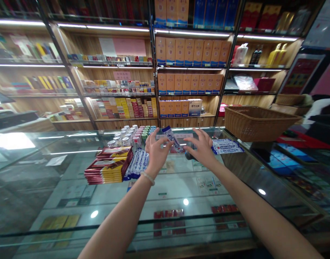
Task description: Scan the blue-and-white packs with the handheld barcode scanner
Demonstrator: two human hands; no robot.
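Above the glass counter (175, 194), my left hand (158, 149) pinches a blue and white wrapped stick (171, 138) between thumb and fingers, tilted with its dark blue end up. Just right of it my right hand (199, 145) is held with fingers apart, not touching the stick. A pile of similar blue and white sticks (138, 162) lies left of my left wrist, beside stacked red and yellow packets (109, 165). More blue and white sticks (226, 146) lie in a row to the right of my right hand.
Small cans and tubes (126, 135) stand behind the packets. A wicker basket (258, 124) sits at the right on the counter. Shelves with orange boxes (190, 50) line the back wall. Under the glass lie red packs (169, 223).
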